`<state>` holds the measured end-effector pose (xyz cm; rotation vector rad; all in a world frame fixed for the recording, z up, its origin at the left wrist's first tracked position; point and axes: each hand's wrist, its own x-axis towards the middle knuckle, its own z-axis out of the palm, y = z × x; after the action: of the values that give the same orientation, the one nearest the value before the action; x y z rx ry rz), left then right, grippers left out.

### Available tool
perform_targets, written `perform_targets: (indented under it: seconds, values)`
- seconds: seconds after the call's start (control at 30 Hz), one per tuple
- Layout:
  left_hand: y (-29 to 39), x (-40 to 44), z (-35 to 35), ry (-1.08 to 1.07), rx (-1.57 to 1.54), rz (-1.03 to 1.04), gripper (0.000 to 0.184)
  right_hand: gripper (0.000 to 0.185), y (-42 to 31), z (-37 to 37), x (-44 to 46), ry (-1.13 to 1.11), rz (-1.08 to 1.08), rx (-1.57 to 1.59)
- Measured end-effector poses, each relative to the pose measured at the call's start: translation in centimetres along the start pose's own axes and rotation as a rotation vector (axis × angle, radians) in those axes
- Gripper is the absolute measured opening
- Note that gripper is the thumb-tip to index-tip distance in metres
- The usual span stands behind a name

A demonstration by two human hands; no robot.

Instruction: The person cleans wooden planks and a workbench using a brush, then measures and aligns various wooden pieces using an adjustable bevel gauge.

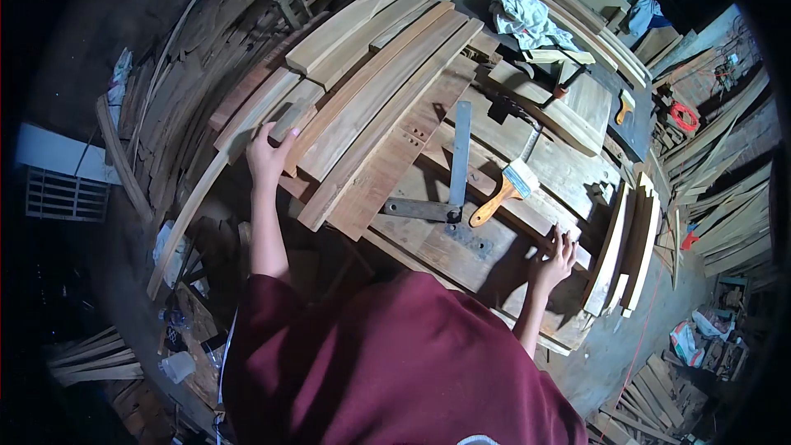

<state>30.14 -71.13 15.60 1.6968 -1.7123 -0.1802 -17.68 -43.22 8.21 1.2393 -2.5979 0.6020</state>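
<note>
At the left, my left hand (268, 156) has its thumb and fingers around the near end of a short wooden block (294, 111), which lies by the long curved boards (371, 91). My right hand (563, 254) rests at a wooden strip (527, 218) on the right part of the bench; its fingers are bent and slightly apart, and nothing shows in them. Between the hands lie a metal try square (460, 156) and a brush (504, 189) with a wooden handle. A hand plane (544, 99) sits farther back.
Curved pieces stand at the bench's right edge (622, 247). A crumpled cloth (531, 21) and a second brush (626, 105) lie at the back. Wood piles (177, 74) line the left side, with more strips (733, 189) at the right.
</note>
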Motion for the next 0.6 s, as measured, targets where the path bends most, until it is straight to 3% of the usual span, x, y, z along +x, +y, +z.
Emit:
perform_targets:
  seconds: [0.07,0.1,0.13,0.23,0.27,0.3,0.33,0.37,0.43,0.47,0.5,0.57,0.6]
  values:
    - [1.4,0.2,-0.9,0.178,-0.005,0.084,0.047,0.052,-0.3,-0.1,-0.1,-0.013,0.029,0.003]
    - [2.4,0.3,-1.7,0.186,-0.072,0.028,0.046,0.052,-0.5,-0.3,-0.1,-0.028,0.053,0.004]
    - [4.3,0.0,-2.5,0.202,-0.299,-0.127,0.04,0.051,-0.4,-0.2,-0.1,-0.048,0.066,0.01]
    - [8.0,-1.1,-3.7,0.152,-0.818,-0.187,0.028,0.051,-0.8,-0.4,-0.3,-0.051,0.081,-0.024]
    - [9.8,-2.3,-3.4,0.141,-0.94,-0.313,0.026,0.05,-0.8,-0.4,-0.3,-0.05,0.081,-0.032]
    - [13.0,-3.7,-2.4,0.262,-1.011,-0.55,0.029,0.05,-0.8,-0.4,-0.3,-0.049,0.082,-0.039]
    - [12.8,-4.8,-1.0,0.019,-1.127,-0.526,0.045,0.049,-0.7,-0.3,-0.3,-0.038,0.079,-0.04]
    - [14.4,-6.1,0.5,-0.166,-1.259,-0.676,0.058,0.05,-0.7,-0.4,-0.3,-0.038,0.076,-0.025]
    - [18.7,-8.8,2.6,-0.382,-1.345,-0.743,0.067,0.052,-0.8,-0.7,-0.1,-0.046,0.08,-0.004]
    - [19.0,-9.9,4.8,-0.473,-1.299,-0.735,0.065,0.053,-0.7,-0.7,0.0,-0.081,0.094,0.005]
    - [21.1,-10.5,5.5,-0.601,-1.504,-0.858,0.061,0.054,-0.5,-0.7,0.1,-0.114,0.109,0.012]
    - [23.7,-11.5,6.4,-0.845,-1.515,-0.855,0.051,0.05,-1.2,-2.7,1.2,-0.281,0.189,0.094]
    - [24.7,-12.2,6.9,-0.863,-1.453,-0.855,0.039,0.049,-1.7,-4.1,1.9,-0.351,0.204,0.151]
